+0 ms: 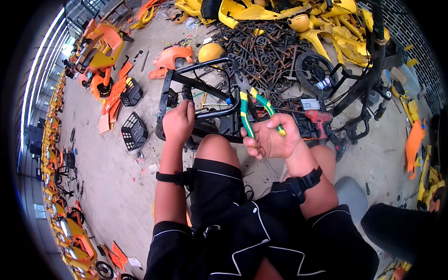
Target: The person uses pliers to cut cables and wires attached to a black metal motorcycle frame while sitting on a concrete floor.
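Note:
In front of my knees stands a stripped black scooter frame (217, 113) with cables and bare tubes. My left hand (178, 122) is closed round its near tube on the left side; the fingertips are hidden. A pair of pliers (244, 112) with green and yellow handles rests in my right hand (276, 137), palm turned up. The handles are spread apart, one against the fingers and the other by the thumb. Its metal jaws point away from me, beside the frame's right upright. Whether they touch a cable cannot be told.
A red cordless drill (319, 122) lies to the right on the frame's open deck. Beyond it are a wheel (316, 70), a heap of rusty metal parts (261, 51) and yellow panels (343, 28). Black baskets (134, 131) and orange panels lie left. A grey stool (351, 196) stands right.

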Motion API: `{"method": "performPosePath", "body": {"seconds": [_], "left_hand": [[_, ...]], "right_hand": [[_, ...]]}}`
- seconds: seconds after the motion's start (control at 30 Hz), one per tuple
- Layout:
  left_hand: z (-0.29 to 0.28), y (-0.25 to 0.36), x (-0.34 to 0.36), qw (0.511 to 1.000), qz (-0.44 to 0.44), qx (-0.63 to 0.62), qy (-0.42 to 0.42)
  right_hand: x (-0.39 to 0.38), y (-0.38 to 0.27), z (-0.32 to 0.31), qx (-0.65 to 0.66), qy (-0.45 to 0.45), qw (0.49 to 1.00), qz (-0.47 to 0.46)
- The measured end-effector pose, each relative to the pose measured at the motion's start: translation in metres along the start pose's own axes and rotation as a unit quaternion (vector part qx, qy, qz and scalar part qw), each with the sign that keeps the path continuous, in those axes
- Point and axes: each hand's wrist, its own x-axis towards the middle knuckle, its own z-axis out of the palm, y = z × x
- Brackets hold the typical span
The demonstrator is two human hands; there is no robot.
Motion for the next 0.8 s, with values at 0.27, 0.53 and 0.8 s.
{"method": "performPosePath", "body": {"seconds": [0.27,0.53,0.8], "left_hand": [[0.008,0.004,-0.003,1.000,-0.021,0.010,0.007],[0.013,-0.022,-0.009,0.996,-0.034,-0.086,0.008],[0.011,-0.015,-0.011,0.997,0.039,0.013,0.061]], "right_hand": [[0.080,0.058,0.007,0.014,-0.031,0.981,-0.189],[0.174,0.083,0.005,0.065,0.038,0.949,-0.307],[0.021,0.020,0.019,0.054,0.081,0.995,-0.036]]}}
